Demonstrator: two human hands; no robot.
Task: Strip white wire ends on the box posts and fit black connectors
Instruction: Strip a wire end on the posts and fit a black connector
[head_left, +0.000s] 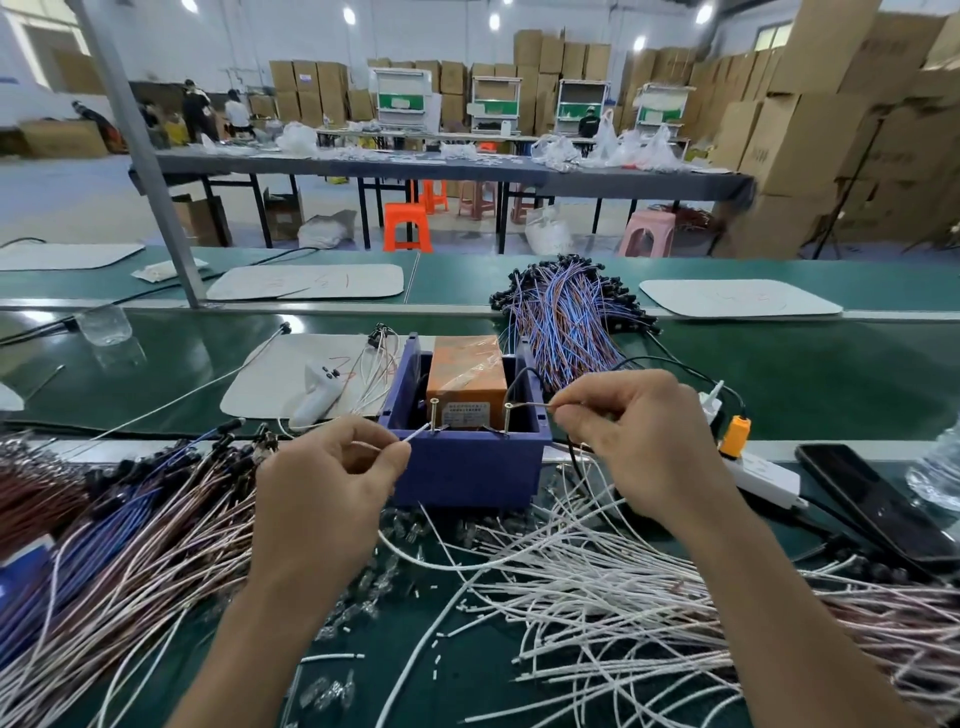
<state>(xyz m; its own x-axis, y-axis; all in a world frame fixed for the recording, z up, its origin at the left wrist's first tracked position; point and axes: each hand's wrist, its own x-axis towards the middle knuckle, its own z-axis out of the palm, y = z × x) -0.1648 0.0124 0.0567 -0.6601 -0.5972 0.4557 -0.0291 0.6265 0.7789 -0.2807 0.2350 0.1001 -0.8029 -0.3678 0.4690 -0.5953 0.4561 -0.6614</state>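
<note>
Bench (779, 374): green, runs left to right under everything.
White wires (571, 571): loose heap, near right.
Blue box (467, 467): centre, just beyond both hands.
Left hand (327, 488): thumb and finger pinch a white wire end (414, 436) touching the left post (432, 415).
Right hand (644, 441): pinches a thin wire end (535, 407) at the right post (507, 420).

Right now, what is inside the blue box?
An orange block in clear wrap and two metal posts; the front wall of the blue box hides its floor.
</note>
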